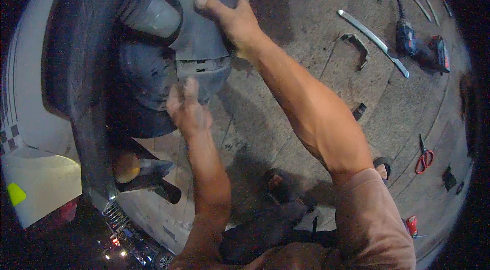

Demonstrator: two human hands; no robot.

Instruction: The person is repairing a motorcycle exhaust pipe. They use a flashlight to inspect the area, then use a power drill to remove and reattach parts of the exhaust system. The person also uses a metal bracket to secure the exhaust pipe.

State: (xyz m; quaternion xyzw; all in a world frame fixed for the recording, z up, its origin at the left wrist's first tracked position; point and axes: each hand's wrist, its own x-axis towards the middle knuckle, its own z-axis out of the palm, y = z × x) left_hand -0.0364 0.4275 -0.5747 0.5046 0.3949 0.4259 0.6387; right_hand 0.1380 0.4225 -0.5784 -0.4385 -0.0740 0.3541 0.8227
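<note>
A dusty dark grey moulded plastic cover stands at the upper middle, beside a round grey cylinder-like part. My right hand clasps the cover's right edge, thumb on its face and the other fingers out of sight behind. Lower down, a pale band with dark slots crosses the cover. Just below that band my left hand is closed at the cover's lower end, its fingertips slightly blurred. Behind it sits a dark rounded housing.
A large dark vehicle-like body fills the left side. On the paved floor to the right lie a silver strip, a curved dark bracket, a cordless power tool and red-handled scissors. My sandalled feet stand below.
</note>
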